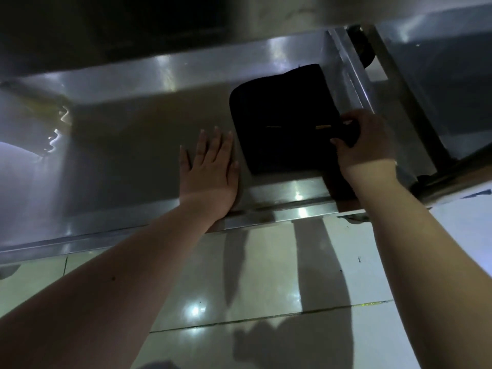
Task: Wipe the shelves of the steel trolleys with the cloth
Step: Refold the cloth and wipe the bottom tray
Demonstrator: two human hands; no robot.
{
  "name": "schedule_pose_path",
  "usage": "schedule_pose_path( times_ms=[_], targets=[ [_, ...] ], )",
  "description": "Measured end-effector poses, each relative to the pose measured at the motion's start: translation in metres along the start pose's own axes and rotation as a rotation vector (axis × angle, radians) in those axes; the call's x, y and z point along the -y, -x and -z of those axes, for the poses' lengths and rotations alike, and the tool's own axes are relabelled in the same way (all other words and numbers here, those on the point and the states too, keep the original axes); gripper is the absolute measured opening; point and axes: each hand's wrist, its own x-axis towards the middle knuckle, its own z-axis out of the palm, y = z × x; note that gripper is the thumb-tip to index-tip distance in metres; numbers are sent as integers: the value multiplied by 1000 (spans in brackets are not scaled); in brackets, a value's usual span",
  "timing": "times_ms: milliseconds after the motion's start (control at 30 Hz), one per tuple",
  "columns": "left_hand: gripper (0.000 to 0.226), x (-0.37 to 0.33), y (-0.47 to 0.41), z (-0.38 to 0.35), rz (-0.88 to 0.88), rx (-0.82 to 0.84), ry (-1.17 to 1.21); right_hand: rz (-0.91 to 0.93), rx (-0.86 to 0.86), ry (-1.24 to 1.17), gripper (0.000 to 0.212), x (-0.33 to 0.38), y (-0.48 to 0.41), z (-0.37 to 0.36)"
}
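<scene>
1. Right now the dark cloth point(282, 118) lies folded flat on the bottom shelf point(133, 145) of the trolley, toward its right end, near the corner post point(351, 75)
2. The right hand point(364, 139) pinches the cloth's right edge, thumb and fingers curled round a bunched bit of it
3. The left hand point(210, 166) lies palm down on the bare steel just beside the cloth's left edge, fingers straight and a little spread, holding nothing
4. Risk one, I'd say: gripped only by that edge, the cloth could unfold or drag in a lump, so little of it meets the steel and streaks get left
5. Risk two: the upper shelf point(133, 35) hangs low over the work, and a long reach to the back could knock a forearm against it; the far corners look easy to miss in this dim light
6. Risk three: the raised front rim point(279, 209) could snag the cloth on a pull toward the body
7. Around it: a second trolley point(439, 83) stands close on the right, a dark wheel point(364, 51) showing behind the post, crowding that end; glossy floor tiles point(266, 275) lie below
</scene>
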Motion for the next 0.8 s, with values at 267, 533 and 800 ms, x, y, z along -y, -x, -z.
schedule_pose_path(
  times_ms=[267,533,800],
  targets=[
    [70,-13,1,32,-180,-78,202,230,71,-122,29,13,43,34],
    [63,-32,6,59,-418,27,146,197,31,-265,39,23,89,54],
    [19,-21,58,79,-425,-145,212,324,11,-277,40,18,125,73]
  ],
)
